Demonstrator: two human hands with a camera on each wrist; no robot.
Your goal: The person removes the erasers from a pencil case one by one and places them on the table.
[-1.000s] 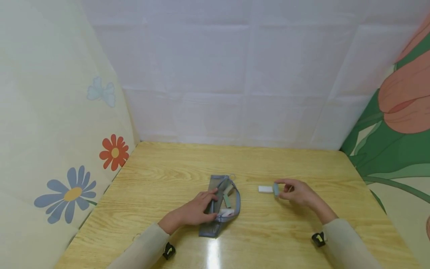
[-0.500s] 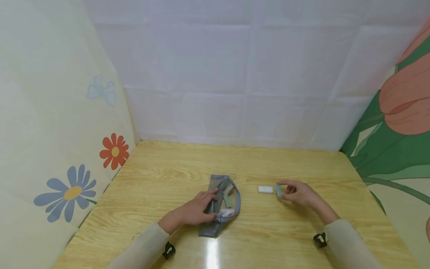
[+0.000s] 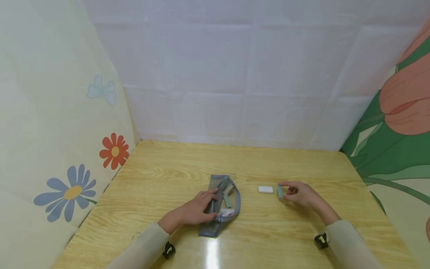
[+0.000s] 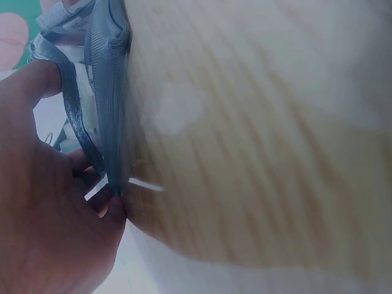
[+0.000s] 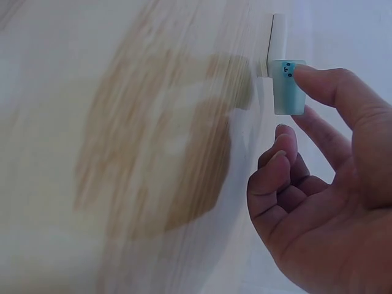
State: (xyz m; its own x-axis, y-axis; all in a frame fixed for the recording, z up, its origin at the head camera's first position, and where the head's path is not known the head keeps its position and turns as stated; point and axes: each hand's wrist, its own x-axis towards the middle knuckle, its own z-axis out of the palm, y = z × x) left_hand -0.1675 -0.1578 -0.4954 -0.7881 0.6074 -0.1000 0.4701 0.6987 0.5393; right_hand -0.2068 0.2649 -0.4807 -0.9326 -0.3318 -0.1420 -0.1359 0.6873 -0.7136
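My left hand (image 3: 198, 210) grips the near-left side of a grey mesh zip pouch (image 3: 238, 203) lying on the table. Its mouth gapes, showing a green piece (image 3: 227, 201) and a white piece (image 3: 226, 212) inside. In the left wrist view, the fingers curl at the edge of the pouch (image 4: 109, 92). My right hand (image 3: 300, 193) pinches a small teal block (image 5: 288, 89) with a tiny printed face, tapering like a cup, between thumb and forefinger. A white rectangular block (image 3: 265, 189) lies just left of it, a small gap between them. The other right fingers are curled.
The wood-grain table (image 3: 168, 160) carries everything. A white cloth (image 3: 215, 74) hangs behind it. Flower-printed panels stand at the left (image 3: 64, 149) and right (image 3: 396, 149).
The teal block, in my right hand, has shifted slightly right, away from the white block's end. The white block and the left hand on the pouch have stayed put.
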